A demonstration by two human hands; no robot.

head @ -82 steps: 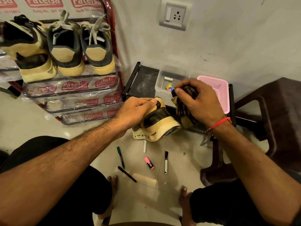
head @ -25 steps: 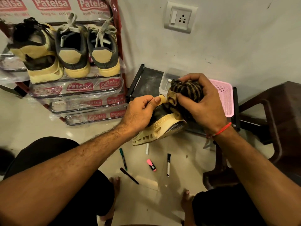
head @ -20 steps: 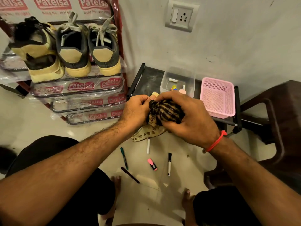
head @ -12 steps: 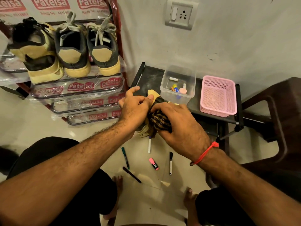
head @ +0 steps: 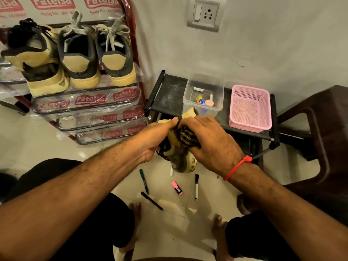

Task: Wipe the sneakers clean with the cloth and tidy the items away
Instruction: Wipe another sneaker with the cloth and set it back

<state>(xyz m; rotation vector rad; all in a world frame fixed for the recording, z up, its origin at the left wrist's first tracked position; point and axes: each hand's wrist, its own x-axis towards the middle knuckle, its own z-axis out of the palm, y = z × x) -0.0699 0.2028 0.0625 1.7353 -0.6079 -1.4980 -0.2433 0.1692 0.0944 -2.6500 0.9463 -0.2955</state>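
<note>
one sneaker [head: 179, 159] sits between both hands above the floor, its long axis running away from the person, toe toward them, heel toward the low black bench [head: 169, 91]. the left hand [head: 152, 140] grips its side; the right hand [head: 212, 142] presses one checked cloth [head: 186, 137] on it, fingers curled. three sneakers [head: 81, 59] rest on the rack [head: 105, 117]. five markers [head: 177, 187] lie on the floor; two bins stand on the bench, one clear tub [head: 203, 91], one pink basket [head: 250, 108].

left hand [head: 150, 140] curled in grip, right hand [head: 212, 140] curled
</note>
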